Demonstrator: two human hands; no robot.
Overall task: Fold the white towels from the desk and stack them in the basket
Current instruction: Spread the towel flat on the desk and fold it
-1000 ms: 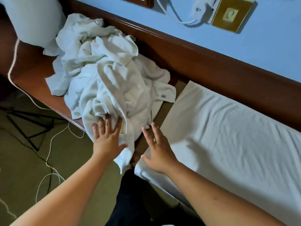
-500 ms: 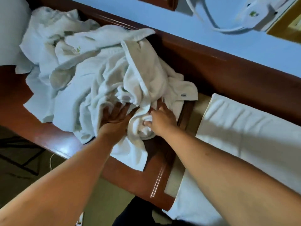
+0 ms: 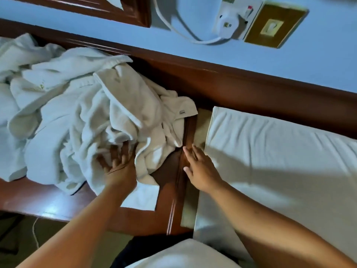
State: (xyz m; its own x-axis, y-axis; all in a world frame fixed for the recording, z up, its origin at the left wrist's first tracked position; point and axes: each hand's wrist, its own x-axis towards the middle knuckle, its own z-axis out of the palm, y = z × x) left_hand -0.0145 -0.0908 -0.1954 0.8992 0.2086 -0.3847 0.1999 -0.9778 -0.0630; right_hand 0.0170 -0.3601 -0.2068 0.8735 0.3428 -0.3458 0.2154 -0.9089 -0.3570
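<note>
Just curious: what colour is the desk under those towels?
The desk is reddish-brown wood; the head view shows it.

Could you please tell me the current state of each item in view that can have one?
towels: unfolded, crumpled in a heap on the desk.
left hand: spread flat, resting on the towels.
right hand: flat and straight, at the desk edge.
plug: in the wall socket.

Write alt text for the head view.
A person's left hand presses, fingers spread, on a crumpled pile of white towels on a wooden desk; the right hand is open over the desk's edge beside the pile. A white bed lies to the right, a wall socket above.
</note>
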